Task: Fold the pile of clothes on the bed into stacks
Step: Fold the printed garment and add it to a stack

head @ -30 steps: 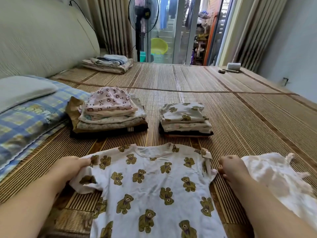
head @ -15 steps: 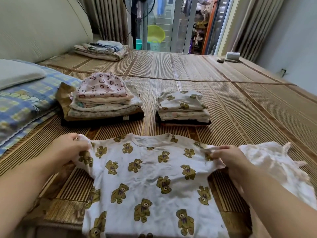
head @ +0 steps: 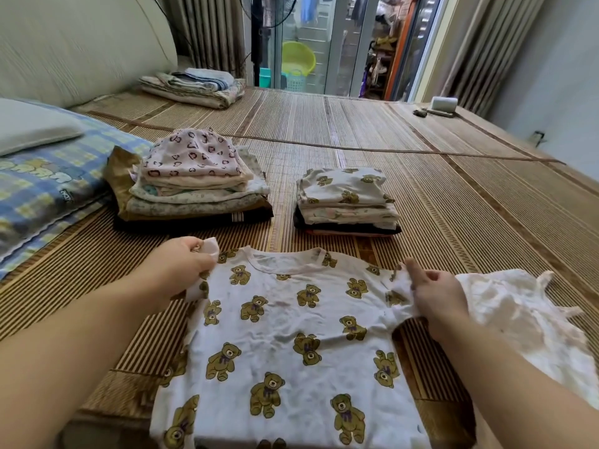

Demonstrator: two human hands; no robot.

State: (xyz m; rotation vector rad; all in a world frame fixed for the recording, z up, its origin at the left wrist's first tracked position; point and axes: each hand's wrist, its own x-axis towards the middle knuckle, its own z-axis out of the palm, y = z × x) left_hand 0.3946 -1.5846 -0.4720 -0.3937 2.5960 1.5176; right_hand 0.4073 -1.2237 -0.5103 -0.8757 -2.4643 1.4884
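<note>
Bear shirt (head: 291,335) lies flat on the bed (head: 421,176), close to the person, with its neck hole at the far end. A second ago both sleeves were spread out wide to the sides. Now they are pulled in. The left hand (head: 186,264) pinches the left sleeve (head: 210,246) and has lifted its tip up off the mat. The right hand (head: 434,293) grips the right sleeve (head: 400,296), which is bunched up against the side of the shirt, and the thumb sticks out. So both hands are closed on cloth, one sleeve each. This looks like the start of the fold: I think the sleeves go in first, and the body of the shirt still has to be folded over after that. Past the shirt, on the far side, sit two neat piles. The left stack (head: 191,183) is bigger and has a pink piece with hearts on top. The right stack (head: 346,199) is smaller and has a bear piece on top, so the shirt may belong there. Just to the right of the shirt lies a crumpled white garment (head: 518,312), partly under the right arm. It is not folded yet, so the job is close to done but not over.
</note>
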